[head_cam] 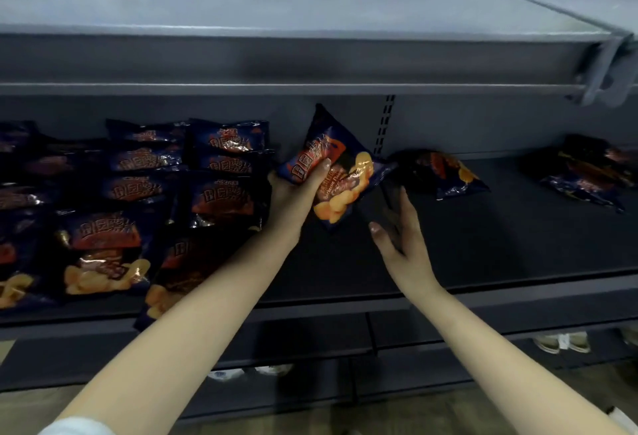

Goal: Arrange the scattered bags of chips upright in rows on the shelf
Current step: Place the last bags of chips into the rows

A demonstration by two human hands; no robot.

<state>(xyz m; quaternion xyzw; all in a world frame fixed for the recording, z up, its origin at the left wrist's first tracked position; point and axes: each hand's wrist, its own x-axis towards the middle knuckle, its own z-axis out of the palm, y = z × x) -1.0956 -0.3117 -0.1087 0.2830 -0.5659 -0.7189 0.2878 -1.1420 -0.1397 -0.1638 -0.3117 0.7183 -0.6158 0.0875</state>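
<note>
Bare shelf (483,245) is lying open between the rows (138,193) on the left and a pile (587,172) far right — only a loose bag (445,172) is sitting near the back. The upper shelf (310,65) is overhanging it, and the left hand (293,196) is holding a tilted bag (359,165) just beside the rows

Rows of bags (138,200) left on shelf (483,248), loose bags (445,172) right.
</note>
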